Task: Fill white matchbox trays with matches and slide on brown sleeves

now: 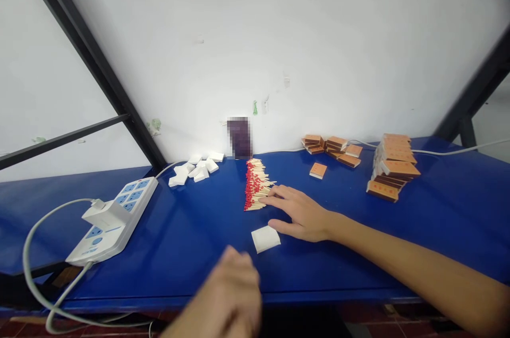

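My right hand [299,214] lies flat on the blue table [191,242], fingers stretched out, with the fingertips touching a row of red-headed matches [255,184]. A white open box tray [265,238] sits just beside its thumb. My left hand [231,295] hovers near the table's front edge, blurred, with the fingers curled in; whether anything is inside them is hidden.
Several white box trays [197,169] lie at the back left. Orange matchbox sleeves sit in a low pile [332,145], one alone [318,170], and a tall stack [392,165] at the right. A white power strip [113,218] with a plug and cable lies at the left.
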The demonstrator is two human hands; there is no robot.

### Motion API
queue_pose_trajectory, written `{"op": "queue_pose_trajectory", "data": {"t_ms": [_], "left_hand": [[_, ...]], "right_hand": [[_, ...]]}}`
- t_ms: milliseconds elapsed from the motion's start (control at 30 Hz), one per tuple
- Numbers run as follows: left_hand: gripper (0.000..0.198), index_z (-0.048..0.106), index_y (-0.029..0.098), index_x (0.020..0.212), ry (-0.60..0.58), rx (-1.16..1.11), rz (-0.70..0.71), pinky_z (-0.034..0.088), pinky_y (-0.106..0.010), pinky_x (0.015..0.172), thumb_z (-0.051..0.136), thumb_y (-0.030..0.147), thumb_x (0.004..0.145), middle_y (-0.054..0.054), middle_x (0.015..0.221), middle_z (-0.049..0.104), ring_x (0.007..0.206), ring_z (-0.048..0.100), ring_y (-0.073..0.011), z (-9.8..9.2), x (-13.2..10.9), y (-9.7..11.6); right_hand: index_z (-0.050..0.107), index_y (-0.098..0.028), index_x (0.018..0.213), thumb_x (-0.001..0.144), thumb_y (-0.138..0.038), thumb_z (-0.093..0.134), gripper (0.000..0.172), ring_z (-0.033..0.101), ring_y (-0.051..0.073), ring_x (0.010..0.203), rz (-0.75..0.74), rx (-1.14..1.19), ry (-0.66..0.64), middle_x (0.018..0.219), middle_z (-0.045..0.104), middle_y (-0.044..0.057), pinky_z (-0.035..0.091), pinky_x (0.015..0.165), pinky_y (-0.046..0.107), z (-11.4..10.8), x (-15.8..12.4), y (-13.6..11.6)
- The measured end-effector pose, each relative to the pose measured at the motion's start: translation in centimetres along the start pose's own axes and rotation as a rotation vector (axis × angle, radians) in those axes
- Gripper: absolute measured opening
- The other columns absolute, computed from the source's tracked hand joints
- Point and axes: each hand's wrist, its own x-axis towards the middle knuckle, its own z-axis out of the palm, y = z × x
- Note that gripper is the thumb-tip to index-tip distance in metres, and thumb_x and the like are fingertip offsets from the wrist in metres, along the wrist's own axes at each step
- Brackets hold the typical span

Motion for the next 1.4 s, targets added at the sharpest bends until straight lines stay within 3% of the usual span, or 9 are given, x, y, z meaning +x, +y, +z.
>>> {"op": "queue_pose_trajectory", "data": {"t_ms": [100, 200, 300, 467, 833, 1000, 1133, 1267, 1400], "left_hand": [[0.042, 0.055, 0.021, 0.074, 0.235, 0.119, -0.296, 0.045, -0.035, 0.070, 0.029, 0.033, 0.104, -0.001, 0.064, 0.054, 0.063, 0.050, -0.0185, -1.7, 2.1, -3.4], [0.028, 0.060, 0.024, 0.110, 0.304, 0.182, -0.407, 0.050, -0.037, 0.078, 0.039, 0.040, 0.102, -0.005, 0.101, 0.064, 0.085, 0.061, -0.0220, -1.3, 3.5, -5.4], [0.041, 0.046, 0.028, 0.139, 0.282, 0.250, -0.370, 0.045, -0.046, 0.103, 0.042, 0.042, 0.101, -0.009, 0.144, 0.046, 0.127, 0.049, -0.0281, 0.0, 3.6, -6.2], [0.054, 0.029, 0.033, 0.152, 0.185, 0.284, -0.385, 0.037, -0.053, 0.113, 0.042, 0.046, 0.101, -0.005, 0.156, 0.034, 0.142, 0.033, -0.0294, 1.2, 2.7, -5.9], [0.043, 0.044, 0.028, 0.143, 0.264, 0.260, -0.311, 0.042, -0.047, 0.106, 0.043, 0.040, 0.101, -0.008, 0.142, 0.050, 0.128, 0.049, -0.0274, 0.8, 2.9, -6.2], [0.028, 0.059, 0.022, 0.118, 0.262, 0.272, -0.229, 0.044, -0.044, 0.089, 0.044, 0.037, 0.100, -0.004, 0.095, 0.067, 0.090, 0.061, -0.0228, -2.7, 6.1, -8.5], [0.024, 0.063, 0.018, 0.096, 0.300, 0.271, -0.105, 0.041, -0.034, 0.074, 0.043, 0.031, 0.098, 0.001, 0.068, 0.060, 0.063, 0.053, -0.0156, -4.5, 9.7, -12.3], [0.024, 0.062, 0.016, 0.091, 0.316, 0.188, -0.018, 0.039, -0.027, 0.062, 0.042, 0.029, 0.097, 0.000, 0.070, 0.054, 0.060, 0.049, -0.0135, -3.8, 11.5, -14.6], [0.024, 0.062, 0.017, 0.108, 0.227, 0.141, 0.094, 0.045, -0.029, 0.073, 0.047, 0.031, 0.095, -0.005, 0.092, 0.056, 0.080, 0.055, -0.0169, -2.8, 10.6, -13.8]], "right_hand": [[0.046, -0.017, 0.144, 0.097, -0.050, 0.046, 0.057, 0.052, 0.026, 0.099, 0.053, -0.056, -0.046, 0.114, 0.056, 0.013, 0.043, 0.089, 0.044, 0.3, 0.1, 0.0], [0.042, -0.017, 0.146, 0.097, -0.054, 0.043, 0.061, 0.051, 0.026, 0.095, 0.077, -0.073, -0.084, 0.112, 0.055, 0.013, 0.043, 0.087, 0.044, 0.6, 0.2, -0.1], [0.041, -0.017, 0.147, 0.097, -0.054, 0.043, 0.062, 0.050, 0.026, 0.097, 0.071, -0.054, -0.087, 0.114, 0.054, 0.013, 0.042, 0.089, 0.044, 0.7, 0.2, -0.1], [0.047, -0.018, 0.142, 0.097, -0.051, 0.046, 0.056, 0.050, 0.025, 0.097, 0.043, -0.039, -0.101, 0.113, 0.054, 0.012, 0.041, 0.087, 0.041, 0.4, 0.2, -0.2], [0.059, -0.019, 0.126, 0.100, -0.036, 0.044, 0.035, 0.054, 0.021, 0.093, -0.016, 0.001, 0.021, 0.104, 0.060, 0.009, 0.042, 0.082, 0.035, 0.7, 0.1, 0.0], [0.061, -0.019, 0.115, 0.092, -0.025, 0.055, 0.025, 0.056, 0.016, 0.078, 0.194, 0.002, 0.172, 0.094, 0.060, 0.005, 0.043, 0.071, 0.030, 1.5, 0.7, 0.8], [0.062, -0.020, 0.104, 0.087, -0.026, 0.063, 0.018, 0.054, 0.014, 0.072, 0.270, 0.029, 0.193, 0.085, 0.058, 0.001, 0.041, 0.067, 0.028, 1.9, 1.3, 1.3], [0.060, -0.019, 0.096, 0.085, -0.028, 0.064, 0.014, 0.052, 0.013, 0.070, 0.283, 0.006, 0.178, 0.082, 0.058, -0.001, 0.037, 0.065, 0.027, 1.9, 1.5, 1.2], [0.062, -0.019, 0.091, 0.085, -0.031, 0.063, 0.013, 0.048, 0.012, 0.061, 0.348, -0.003, 0.126, 0.070, 0.057, -0.003, 0.032, 0.058, 0.025, 1.8, 1.9, 1.0]]}}
